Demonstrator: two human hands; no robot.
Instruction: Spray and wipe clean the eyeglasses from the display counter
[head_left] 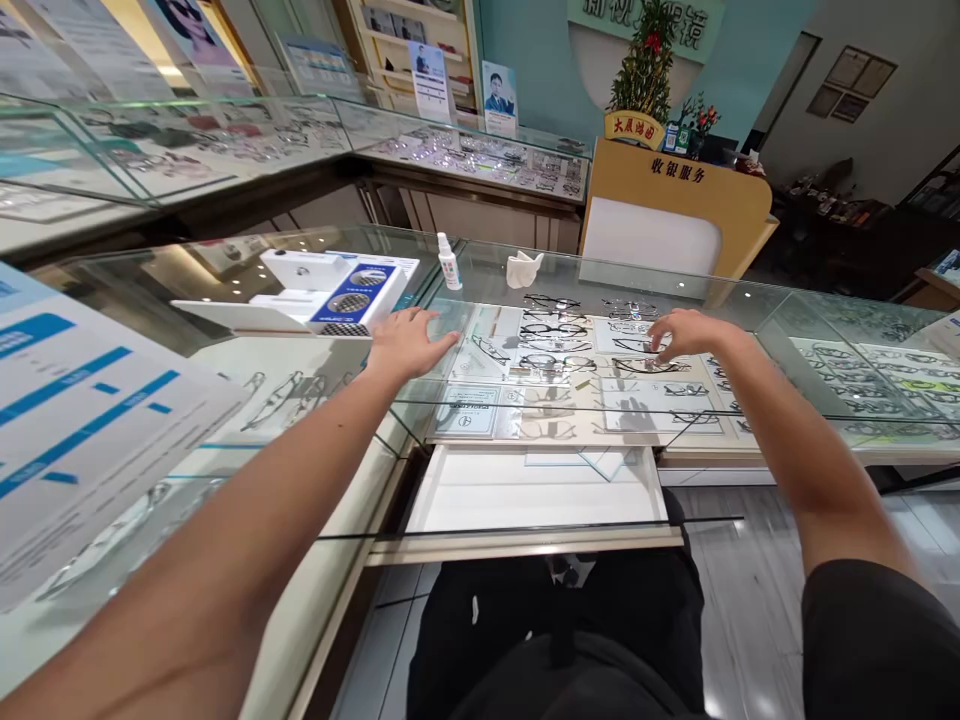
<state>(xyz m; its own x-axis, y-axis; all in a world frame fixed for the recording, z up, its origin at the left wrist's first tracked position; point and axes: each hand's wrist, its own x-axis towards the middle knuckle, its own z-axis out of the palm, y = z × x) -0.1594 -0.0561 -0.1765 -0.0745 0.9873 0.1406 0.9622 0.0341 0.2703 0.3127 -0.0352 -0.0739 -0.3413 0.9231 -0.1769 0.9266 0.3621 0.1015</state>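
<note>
My left hand (pixel 409 345) lies on the glass counter top with its fingers and thumb spread, beside a blue and white box (pixel 356 300). It holds nothing. At the right, my right hand (pixel 690 335) is bent downward, thumb and fingers curled about the end of a pair of dark-framed eyeglasses (pixel 636 346). Another pair of eyeglasses (pixel 649 366) sits just below that hand. To its left, several black eyeglasses (pixel 555 330) are lined up in a column. One more pair of eyeglasses (pixel 491 348) is set apart, nearer my left hand.
Behind the frames stand a white spray bottle (pixel 448 262) and a folded pale cloth (pixel 523 268). A white drawer (pixel 540 490) is pulled out before me. A printed sheet (pixel 82 420) fills the left side. Glass showcases (pixel 480 160) and a yellow cash desk (pixel 675 200) stand beyond.
</note>
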